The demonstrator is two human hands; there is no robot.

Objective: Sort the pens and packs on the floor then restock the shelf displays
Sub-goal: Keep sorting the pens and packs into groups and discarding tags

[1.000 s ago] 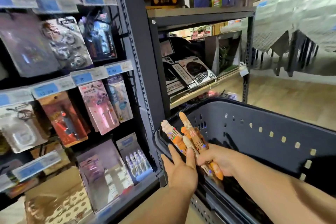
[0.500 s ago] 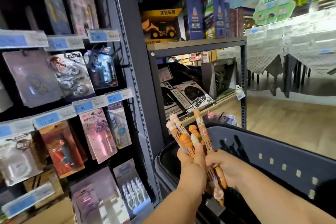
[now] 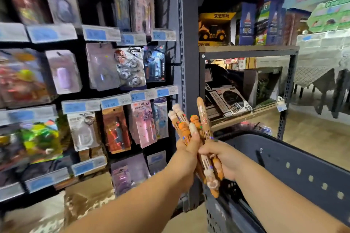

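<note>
Fingers [image 3: 208,150] of the right hand [image 3: 225,161] curl around the lower half of a bundle of pens [image 3: 203,119], and the left hand [image 3: 186,154] grips the same bundle from 9 o'clock. The pens are tan and orange with cream and pumpkin-like figure tops, fanned toward 12 o'clock; more figure ends poke out at 5 o'clock. They are held before the shelf post [image 3: 189,53], with the grey basket [image 3: 293,157] at 3 o'clock and hanging packs [image 3: 144,125] at 9 o'clock.

Orange-and-cream pens [image 3: 202,119], blue price tags [image 3: 108,102], a dark grey basket [image 3: 303,157], a yellow toy truck [image 3: 213,30].
</note>
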